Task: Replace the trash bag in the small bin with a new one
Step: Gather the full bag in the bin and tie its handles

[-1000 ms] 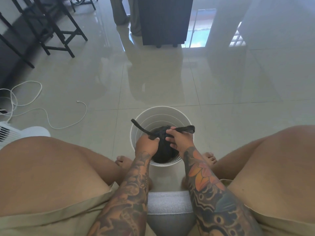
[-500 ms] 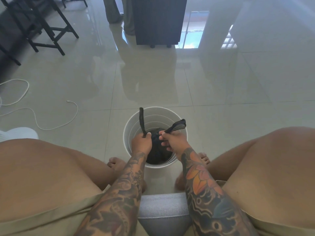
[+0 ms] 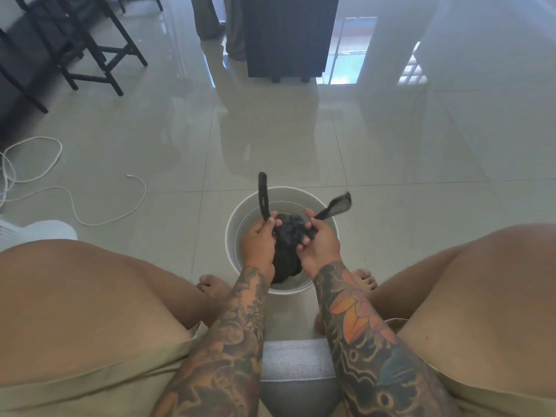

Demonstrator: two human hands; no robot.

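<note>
At the far left a white cable (image 3: pixel 90 203) lay in loose loops on the tiled floor (image 3: pixel 391 139), well apart from the work. Nearer the middle, the person's left hand (image 3: pixel 258 240) had its grip closed around one black tie strip (image 3: pixel 264 195) of the old trash bag (image 3: pixel 288 248), and that strip stood up past the far rim. The bag itself sat gathered into a dark bundle inside the small white bin (image 3: pixel 233 233), which stood on the floor between the person's bare feet. To the right, the right hand (image 3: pixel 319 246) pinched the other tie strip (image 3: pixel 335 207), which splayed out over the rim. Judging by this, the old bag's mouth had been drawn together but the knot was not yet finished. Lifting the bag out and fitting a new liner were still to come, and no new bag was in view.
</note>
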